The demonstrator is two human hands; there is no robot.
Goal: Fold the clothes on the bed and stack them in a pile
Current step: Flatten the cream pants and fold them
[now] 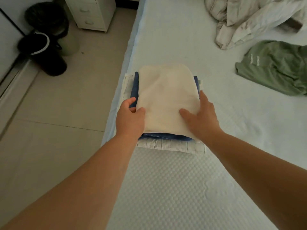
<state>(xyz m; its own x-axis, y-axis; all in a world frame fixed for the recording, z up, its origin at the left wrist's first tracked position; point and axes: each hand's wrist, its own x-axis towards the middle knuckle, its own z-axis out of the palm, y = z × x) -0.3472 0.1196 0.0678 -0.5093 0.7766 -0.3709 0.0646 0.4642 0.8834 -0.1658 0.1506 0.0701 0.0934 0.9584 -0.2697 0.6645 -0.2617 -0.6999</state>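
1. A person stands at the bed (174, 47) and settles a folded cream garment (166, 98) on top of a pile of folded clothes near the bed's left edge, at about 12 o'clock from the hands.

2. The pile holds three pieces: the cream garment on top, a blue garment (134, 87) under it, and a white checked garment (169, 146) at the bottom, its edges showing at 6 and 9 o'clock.

3. The left hand (130, 118) has its grip closed on the cream garment's near-left corner, thumb on top and fingers tucked beneath the edge.

4. The right hand (201, 115) lies flat and spread on the near-right part of the same garment, pressing down and grasping nothing.

5. The step in hand appears to be squaring and smoothing the top piece on the stack.

6. Two items lie unfolded well apart from the pile: a crumpled green garment (275, 67) at 2 o'clock and a rumpled off-white heap (245, 19) at 1 o'clock.

7. The task looks roughly past halfway. The next move likely calls for letting go of the pile, reaching right across the bed for the green garment and spreading it flat on the open mattress to fold.

8. The green garment carries two small pale marks, too blurred to read. No other writing or brand is legible.

9. On the floor at 10 o'clock stand a dark bin (44, 19) and a white drawer unit (90, 12).
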